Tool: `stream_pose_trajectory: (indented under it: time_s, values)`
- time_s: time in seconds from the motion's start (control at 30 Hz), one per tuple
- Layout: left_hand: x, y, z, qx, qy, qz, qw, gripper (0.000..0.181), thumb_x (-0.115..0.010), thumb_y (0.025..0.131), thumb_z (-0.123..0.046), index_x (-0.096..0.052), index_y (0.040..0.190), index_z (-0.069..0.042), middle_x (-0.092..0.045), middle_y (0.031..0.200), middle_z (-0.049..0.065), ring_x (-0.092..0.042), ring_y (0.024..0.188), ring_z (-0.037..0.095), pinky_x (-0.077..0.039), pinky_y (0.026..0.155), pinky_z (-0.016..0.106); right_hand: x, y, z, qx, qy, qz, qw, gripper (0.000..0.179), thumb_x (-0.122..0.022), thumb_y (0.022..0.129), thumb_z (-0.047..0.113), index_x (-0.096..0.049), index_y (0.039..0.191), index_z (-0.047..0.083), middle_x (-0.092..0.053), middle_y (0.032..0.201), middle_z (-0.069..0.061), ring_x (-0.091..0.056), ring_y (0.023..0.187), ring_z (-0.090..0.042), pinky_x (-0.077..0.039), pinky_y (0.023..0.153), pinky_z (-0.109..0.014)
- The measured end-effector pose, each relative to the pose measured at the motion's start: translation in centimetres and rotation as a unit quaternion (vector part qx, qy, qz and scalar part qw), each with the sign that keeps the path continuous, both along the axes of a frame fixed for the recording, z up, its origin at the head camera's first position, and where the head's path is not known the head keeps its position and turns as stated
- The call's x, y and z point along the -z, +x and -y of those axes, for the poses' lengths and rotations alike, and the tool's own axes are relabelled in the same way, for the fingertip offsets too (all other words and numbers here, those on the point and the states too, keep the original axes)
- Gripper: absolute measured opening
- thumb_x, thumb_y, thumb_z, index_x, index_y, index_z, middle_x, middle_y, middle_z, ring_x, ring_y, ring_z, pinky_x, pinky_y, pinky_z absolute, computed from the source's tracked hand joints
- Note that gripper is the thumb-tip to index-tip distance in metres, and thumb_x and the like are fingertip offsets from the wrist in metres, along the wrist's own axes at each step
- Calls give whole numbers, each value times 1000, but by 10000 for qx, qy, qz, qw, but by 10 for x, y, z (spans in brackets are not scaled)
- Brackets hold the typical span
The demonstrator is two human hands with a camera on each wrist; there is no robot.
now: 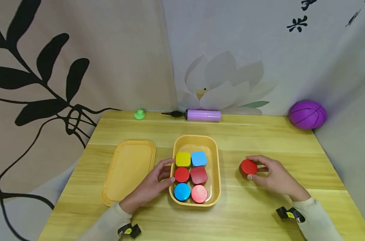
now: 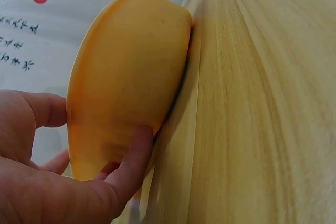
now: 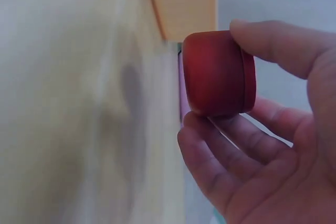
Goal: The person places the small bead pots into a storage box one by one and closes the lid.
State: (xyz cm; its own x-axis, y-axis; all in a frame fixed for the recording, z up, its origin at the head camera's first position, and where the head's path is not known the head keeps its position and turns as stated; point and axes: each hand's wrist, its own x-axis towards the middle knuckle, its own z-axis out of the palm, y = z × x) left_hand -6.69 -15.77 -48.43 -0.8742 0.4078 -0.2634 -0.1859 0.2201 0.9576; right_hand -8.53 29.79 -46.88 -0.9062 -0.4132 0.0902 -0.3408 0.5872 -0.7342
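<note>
On the table stands a yellow box (image 1: pixel 218 174) holding several small lidded tins, among them a yellow tin (image 1: pixel 183 159), a light blue square tin (image 1: pixel 198 158), a blue round tin (image 1: pixel 182 191) and a pink round tin (image 1: pixel 199 193). My left hand (image 1: pixel 153 180) is at the box's left side, fingertips and thumb touching its rim and outer wall. To the right of the box, my right hand (image 1: pixel 269 174) pinches a red round tin (image 1: pixel 249 167) between thumb and fingers. The right wrist view shows this red tin (image 3: pixel 215 74) raised off the tabletop, its lid seam visible.
A yellow lid (image 1: pixel 129 170) lies flat left of the box, partly behind the left forearm. Along the back edge are a green toy duck (image 1: pixel 139 114), a purple hand pump (image 1: pixel 202 115) and a purple ball (image 1: pixel 307 114) in the right corner. Printed curtains hang behind the table.
</note>
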Motion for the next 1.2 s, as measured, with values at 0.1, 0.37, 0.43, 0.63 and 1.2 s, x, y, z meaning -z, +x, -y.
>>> stream_pose_trajectory:
  time_s: [0.1, 0.37, 0.43, 0.63, 1.2]
  values:
    - [2, -1, -1, 10, 3, 4, 10000, 64, -67, 105, -19, -36, 161, -27, -51, 152, 18, -57, 136, 34, -59, 100, 37, -8, -7, 4, -47, 82, -250, 9996, 57, -87, 90, 19, -64, 141, 6, -72, 130, -4, -69, 108, -9, -62, 89, -27]
    - [4, -1, -2, 63, 85, 91, 9999, 64, -67, 105, -19, -36, 160, -26, -50, 152, 19, -56, 136, 35, -60, 100, 38, -28, -21, 17, -68, 105, -448, 9989, 57, -87, 90, 22, -64, 141, 7, -72, 131, -1, -68, 110, -9, -62, 90, -28]
    - [5, -2, -3, 61, 80, 107, 9999, 63, -67, 105, -19, -36, 160, -26, -50, 152, 19, -56, 136, 35, -60, 100, 38, -33, -25, 20, -87, 100, -518, 9986, 57, -87, 90, 21, -65, 141, 7, -72, 131, -1, -68, 110, -9, -62, 90, -29]
    - [4, -2, -2, 2, 35, 69, 10000, 63, -67, 105, -19, -37, 160, -26, -50, 152, 18, -56, 136, 34, -60, 100, 39, -47, -37, 33, -190, -30, -630, 9978, 59, -87, 90, 21, -64, 143, 11, -71, 131, 1, -68, 112, -9, -61, 93, -27]
    - [-1, -1, -2, -20, 125, 19, 9999, 64, -66, 105, -14, -35, 161, -22, -49, 152, 22, -56, 136, 37, -60, 98, 35, -65, -65, 85, -475, -484, -400, 9969, 62, -86, 91, 18, -61, 146, 8, -67, 140, -8, -69, 120, -24, -61, 98, -39]
